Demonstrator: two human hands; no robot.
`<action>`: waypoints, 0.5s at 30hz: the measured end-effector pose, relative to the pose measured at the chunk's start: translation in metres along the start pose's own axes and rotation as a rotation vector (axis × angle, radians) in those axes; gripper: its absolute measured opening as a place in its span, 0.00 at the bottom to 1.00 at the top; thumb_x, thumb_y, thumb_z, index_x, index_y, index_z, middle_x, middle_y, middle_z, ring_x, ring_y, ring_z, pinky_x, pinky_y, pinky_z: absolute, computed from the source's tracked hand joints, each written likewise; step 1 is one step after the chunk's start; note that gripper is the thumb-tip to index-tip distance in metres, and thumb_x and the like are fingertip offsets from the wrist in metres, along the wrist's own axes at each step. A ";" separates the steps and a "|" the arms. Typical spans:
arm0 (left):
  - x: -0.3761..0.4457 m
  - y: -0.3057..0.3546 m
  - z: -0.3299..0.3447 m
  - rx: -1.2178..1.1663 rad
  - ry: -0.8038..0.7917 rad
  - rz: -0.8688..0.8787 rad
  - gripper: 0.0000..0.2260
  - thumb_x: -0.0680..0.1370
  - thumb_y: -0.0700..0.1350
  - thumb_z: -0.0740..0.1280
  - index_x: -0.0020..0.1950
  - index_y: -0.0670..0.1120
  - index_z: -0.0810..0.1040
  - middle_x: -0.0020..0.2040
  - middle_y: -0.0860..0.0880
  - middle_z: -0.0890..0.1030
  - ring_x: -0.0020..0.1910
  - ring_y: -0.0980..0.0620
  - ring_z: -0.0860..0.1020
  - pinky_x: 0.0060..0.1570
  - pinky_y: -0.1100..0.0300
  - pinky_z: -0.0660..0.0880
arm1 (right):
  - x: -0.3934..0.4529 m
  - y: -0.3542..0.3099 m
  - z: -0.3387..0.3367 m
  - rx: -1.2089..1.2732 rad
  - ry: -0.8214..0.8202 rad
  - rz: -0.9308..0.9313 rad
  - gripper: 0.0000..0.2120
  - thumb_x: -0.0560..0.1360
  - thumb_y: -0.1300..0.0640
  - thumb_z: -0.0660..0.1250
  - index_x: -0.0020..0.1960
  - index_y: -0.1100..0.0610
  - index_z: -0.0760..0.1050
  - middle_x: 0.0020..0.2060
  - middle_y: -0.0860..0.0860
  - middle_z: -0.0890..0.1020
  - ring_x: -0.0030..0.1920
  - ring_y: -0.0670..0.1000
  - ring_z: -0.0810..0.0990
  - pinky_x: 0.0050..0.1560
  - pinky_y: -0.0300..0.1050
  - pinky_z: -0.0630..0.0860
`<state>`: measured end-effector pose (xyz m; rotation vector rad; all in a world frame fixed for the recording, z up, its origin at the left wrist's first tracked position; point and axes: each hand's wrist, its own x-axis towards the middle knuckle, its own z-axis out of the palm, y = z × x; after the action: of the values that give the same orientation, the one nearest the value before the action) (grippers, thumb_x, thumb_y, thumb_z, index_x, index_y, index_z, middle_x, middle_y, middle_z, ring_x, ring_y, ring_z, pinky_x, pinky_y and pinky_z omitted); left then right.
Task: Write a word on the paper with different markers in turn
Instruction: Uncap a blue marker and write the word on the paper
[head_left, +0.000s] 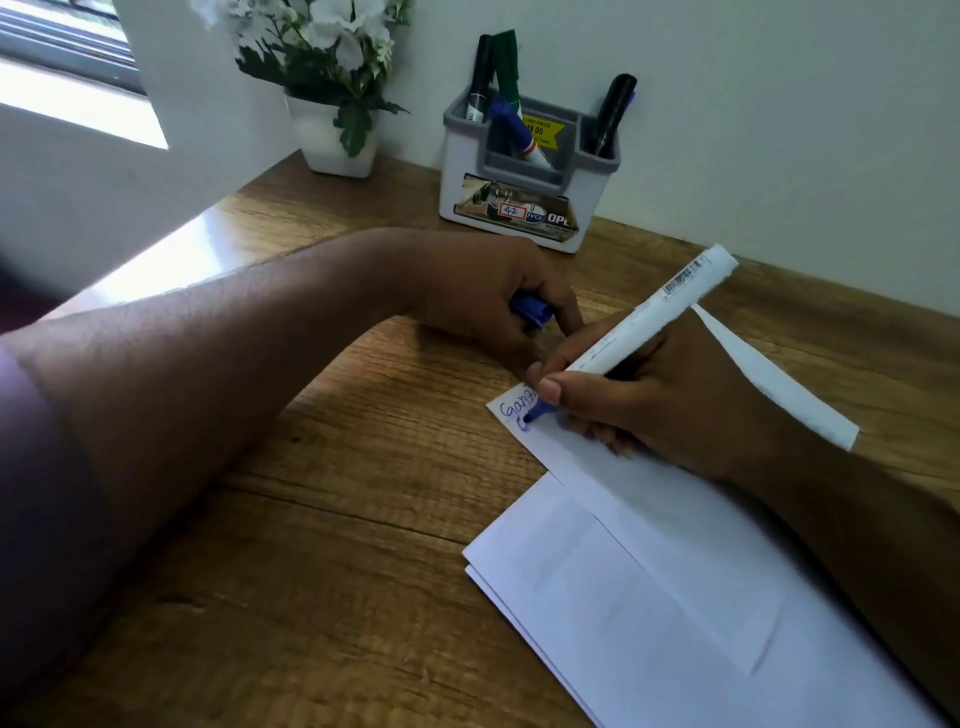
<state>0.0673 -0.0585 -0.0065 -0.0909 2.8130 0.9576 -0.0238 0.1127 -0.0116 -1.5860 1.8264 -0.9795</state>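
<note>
Your right hand (649, 395) grips the white-barrelled blue marker (641, 325), tip on the white paper sheet (623, 467), barrel slanting up toward the grey pen holder's (524, 171) right; your left hand (488, 296) clutches what looks like its blue cap (530, 310).

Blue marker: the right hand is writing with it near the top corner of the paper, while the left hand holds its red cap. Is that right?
Not quite: the cap in the left hand is blue, not red, as the head view shows. The rest stands: the right hand is writing with the blue marker near the top corner of the paper.
</note>
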 end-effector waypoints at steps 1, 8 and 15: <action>0.000 0.000 0.000 0.000 -0.003 -0.002 0.17 0.71 0.46 0.72 0.52 0.67 0.74 0.55 0.63 0.77 0.56 0.60 0.75 0.57 0.61 0.72 | 0.000 0.001 0.000 -0.010 -0.001 -0.006 0.01 0.69 0.53 0.73 0.41 0.49 0.82 0.32 0.55 0.84 0.26 0.53 0.80 0.26 0.42 0.78; 0.000 0.001 -0.001 0.008 -0.011 -0.011 0.17 0.72 0.47 0.72 0.52 0.67 0.72 0.52 0.67 0.74 0.55 0.63 0.73 0.52 0.68 0.69 | 0.000 0.005 0.000 -0.043 0.028 0.009 0.01 0.69 0.51 0.73 0.39 0.47 0.82 0.30 0.49 0.84 0.26 0.48 0.80 0.28 0.38 0.76; 0.000 0.001 -0.001 0.004 -0.012 -0.004 0.18 0.71 0.47 0.72 0.50 0.68 0.72 0.56 0.62 0.76 0.56 0.57 0.75 0.56 0.61 0.72 | -0.003 0.001 0.002 0.055 0.106 0.048 0.06 0.66 0.48 0.73 0.35 0.50 0.82 0.25 0.50 0.81 0.21 0.44 0.75 0.23 0.35 0.72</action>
<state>0.0671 -0.0581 -0.0048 -0.0895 2.8023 0.9482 -0.0224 0.1151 -0.0142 -1.4757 1.8827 -1.1016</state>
